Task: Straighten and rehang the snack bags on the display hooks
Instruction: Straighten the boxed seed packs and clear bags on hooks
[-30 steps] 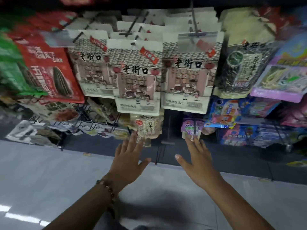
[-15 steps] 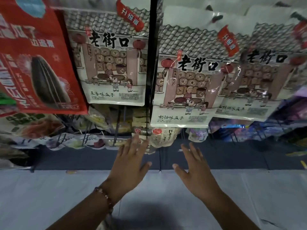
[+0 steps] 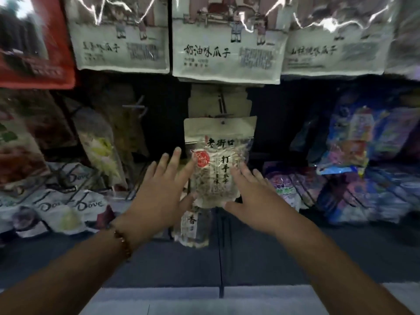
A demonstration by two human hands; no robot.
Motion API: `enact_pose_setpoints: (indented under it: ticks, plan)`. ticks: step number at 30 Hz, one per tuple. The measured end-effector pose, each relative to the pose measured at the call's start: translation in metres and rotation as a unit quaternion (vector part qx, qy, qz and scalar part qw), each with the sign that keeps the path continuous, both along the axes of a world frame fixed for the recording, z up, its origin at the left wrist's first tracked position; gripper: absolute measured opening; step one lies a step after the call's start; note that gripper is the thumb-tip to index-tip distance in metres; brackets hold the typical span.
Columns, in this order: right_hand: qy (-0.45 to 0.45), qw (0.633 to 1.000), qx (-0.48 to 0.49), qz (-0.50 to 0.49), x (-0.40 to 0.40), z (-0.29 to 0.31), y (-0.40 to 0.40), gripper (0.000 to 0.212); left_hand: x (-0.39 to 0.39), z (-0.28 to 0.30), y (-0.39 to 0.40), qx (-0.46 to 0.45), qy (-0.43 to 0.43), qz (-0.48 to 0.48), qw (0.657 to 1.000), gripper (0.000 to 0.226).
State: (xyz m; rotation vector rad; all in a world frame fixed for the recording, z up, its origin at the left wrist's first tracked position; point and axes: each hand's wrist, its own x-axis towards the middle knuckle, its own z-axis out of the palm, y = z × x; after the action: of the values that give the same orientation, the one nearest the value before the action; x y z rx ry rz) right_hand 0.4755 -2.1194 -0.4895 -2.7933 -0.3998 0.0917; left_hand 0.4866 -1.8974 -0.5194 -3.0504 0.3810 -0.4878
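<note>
Both my hands are up at a hanging seed bag.

My left hand (image 3: pixel 159 196) and right hand (image 3: pixel 256 201) flank the clear seed bag (image 3: pixel 219 169), fingers straight, fingertips at its edges. It hangs on a hook (image 3: pixel 221 105) below three pale snack bags (image 3: pixel 227 53). A beaded bracelet (image 3: pixel 123 243) circles my left wrist; chocolate packets (image 3: pixel 68 201) lie left.

A pale tiled floor (image 3: pixel 186 298) lies at the bottom, and a beaded bracelet (image 3: pixel 123 243) circles one wrist.
</note>
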Motion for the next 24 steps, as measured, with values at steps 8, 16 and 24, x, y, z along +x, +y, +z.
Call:
enact_pose_setpoints:
  ticks: [8,16,24]
  plan:
    - [-0.001,0.99,0.138,-0.029,-0.093,-0.029,0.004,0.077,-0.088,0.005,0.018,-0.042,0.053,0.034,0.997,0.076]
    - [-0.079,0.992,0.084,-0.044,-0.106,0.005,0.007,0.076,-0.109,0.023,0.01,-0.046,0.005,0.005,0.999,0.076]
    - [-0.075,0.996,0.033,-0.036,-0.073,0.011,0.007,0.074,-0.074,0.032,-0.011,0.013,0.001,-0.003,1.0,0.075]
